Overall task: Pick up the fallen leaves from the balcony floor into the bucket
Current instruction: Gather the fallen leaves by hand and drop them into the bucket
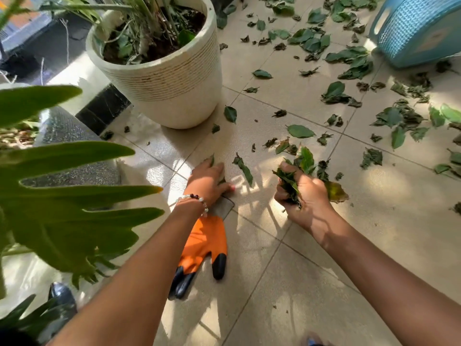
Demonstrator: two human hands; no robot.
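Observation:
Green and dried fallen leaves [346,56] lie scattered over the beige tiled balcony floor [287,283], thickest toward the far right. My right hand [301,193] grips a bunch of leaves [289,182] just above the floor. My left hand [208,182], with a bead bracelet on the wrist, presses down on the floor with small leaves under its fingers; a long leaf [243,168] lies just right of it. The blue woven bucket [421,28] stands at the top right, far from both hands.
A large cream plant pot [172,83] stands beyond my left hand. An orange glove with black fingertips [204,248] lies under my left forearm. Big green plant leaves [62,201] crowd the left side. A dark ledge [102,113] borders the floor at left.

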